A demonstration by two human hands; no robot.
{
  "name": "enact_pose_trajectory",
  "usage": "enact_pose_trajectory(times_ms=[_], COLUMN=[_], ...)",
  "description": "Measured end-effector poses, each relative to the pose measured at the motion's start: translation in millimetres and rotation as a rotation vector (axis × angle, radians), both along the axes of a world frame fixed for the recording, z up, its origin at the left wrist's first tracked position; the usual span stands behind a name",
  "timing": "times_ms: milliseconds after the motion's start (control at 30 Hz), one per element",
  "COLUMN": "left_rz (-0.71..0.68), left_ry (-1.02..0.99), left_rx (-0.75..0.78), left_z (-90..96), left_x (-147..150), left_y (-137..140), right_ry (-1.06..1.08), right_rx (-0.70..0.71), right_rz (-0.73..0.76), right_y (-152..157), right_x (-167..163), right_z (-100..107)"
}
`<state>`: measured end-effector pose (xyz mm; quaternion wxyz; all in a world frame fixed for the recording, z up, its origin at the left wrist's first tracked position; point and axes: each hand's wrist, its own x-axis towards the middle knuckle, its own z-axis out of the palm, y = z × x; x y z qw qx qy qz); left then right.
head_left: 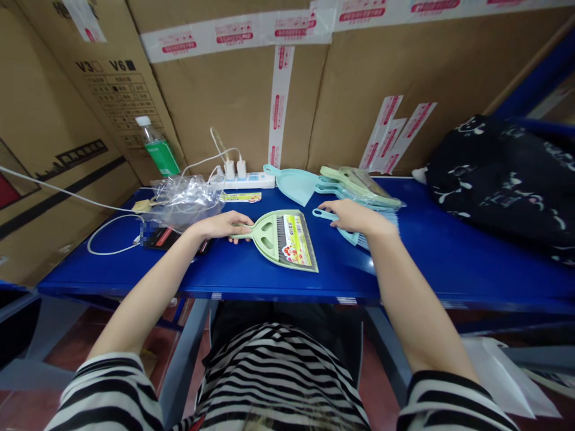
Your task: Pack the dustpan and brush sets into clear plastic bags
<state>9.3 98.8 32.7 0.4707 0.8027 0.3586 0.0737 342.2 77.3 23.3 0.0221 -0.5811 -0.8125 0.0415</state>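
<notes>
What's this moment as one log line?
left hand: holds green dustpan set | right hand: on blue brush | blue dustpan: unheld, beside power strip

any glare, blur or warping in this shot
Head view: bright glints on the clear plastic bag; a pale reflection on the blue tabletop; small print too soft to read on the label of the green brush-and-dustpan set; striped sleeves seemingly stretched by the wide angle.

Blue table (431, 263): light-blue dustpan (295, 184), white power strip (257, 181), crumpled clear plastic (191, 199).
</notes>
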Motion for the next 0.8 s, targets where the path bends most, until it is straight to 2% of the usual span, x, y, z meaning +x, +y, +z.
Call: enact_pose_trajectory(times_ms=[267, 333, 433, 500, 600, 700, 800], left_rz=[-0.027, -0.038, -0.079, -0.103, -0.085, 0.089, 0.474], left_ry=[-0.017, -0.019, -0.027, -0.027, 0.041, 0.194, 0.388], left_rx=[0.009, 0.008, 0.017, 0.043, 0.174, 0.465, 0.821], left_z=[0.2, -0.6, -2.0, -2.1, 1.9, 12.0, 22.5], left_x=[2.6, 3.7, 7.1, 10.1, 12.8, 9.0, -0.9], left_y=[-5.0, -6.3, -9.2, -11.5, -14.3, -14.7, -13.4], right_ry=[-0.035, 0.008, 0.126, 0.173, 0.183, 0.193, 0.203], right_rx=[0.034, 0.097, 0.161, 0.137, 0.105, 0.151, 0.175], right_rz=[-0.086, -0.023, 0.157, 0.236, 0.253, 0.212, 0.160], right_y=[-9.9, -11.3, -12.0, -11.9, -10.2, -6.5, -2.7], right_x=[-14.4, -18.8, -31.0, -41.5, -54.4, -59.5, -60.0], right_z=[11.1, 12.3, 11.1, 8.5, 3.2, -1.6, -4.3])
